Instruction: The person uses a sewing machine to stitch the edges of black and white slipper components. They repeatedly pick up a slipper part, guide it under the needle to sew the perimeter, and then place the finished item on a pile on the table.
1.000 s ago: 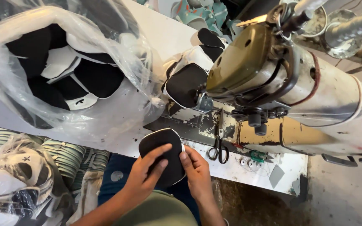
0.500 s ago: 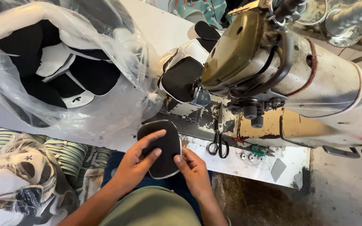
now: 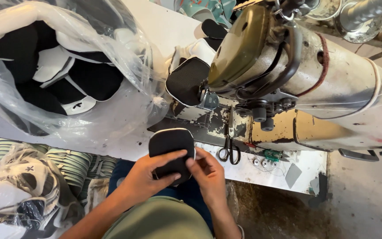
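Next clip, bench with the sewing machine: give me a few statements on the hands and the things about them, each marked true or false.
1. Both hands hold the black padded piece. True: the left hand and right hand each have a grip on it.
2. The scissors are in the right hand. False: they lie on the table, under the sewing machine.
3. The clear plastic bag holds black and white pieces. True.
4. The held piece lies under the machine's needle. False: it is held at the near edge of the table, apart from the machine.
5. Another black piece sits at the machine head. True.
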